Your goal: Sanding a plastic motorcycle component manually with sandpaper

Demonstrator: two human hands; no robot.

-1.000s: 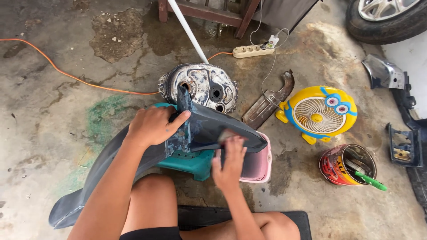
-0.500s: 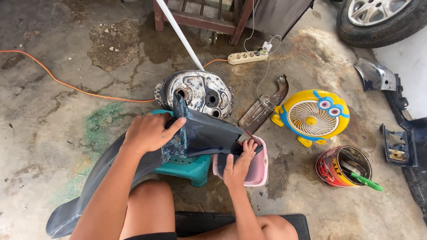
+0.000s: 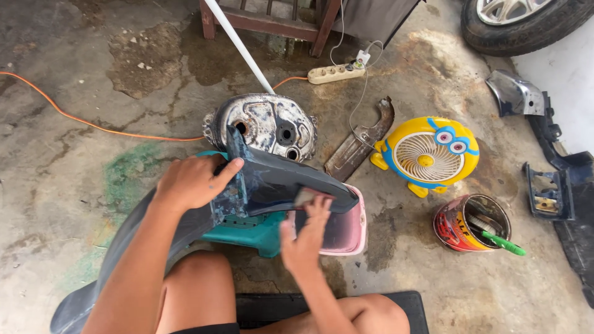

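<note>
Soft even daylight, faint shadows, sharp focus, slight wide-angle edge distortion.

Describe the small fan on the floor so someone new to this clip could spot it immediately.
Start at the car tyre in the top right corner and drop down the concrete floor. The fan lies there, above the paint tin. It alone is bright yellow, round, with cartoon goggle eyes.

An informal vehicle repair yard or home garage workshop is shown. A stained, cracked concrete floor is seen, marked with oil patches and green paint. Vehicle parts are scattered on it: a metal engine cover, dark plastic body panels and a car tyre. An orange cable, an extension socket strip and a paint can with a brush are laid nearby.
</note>
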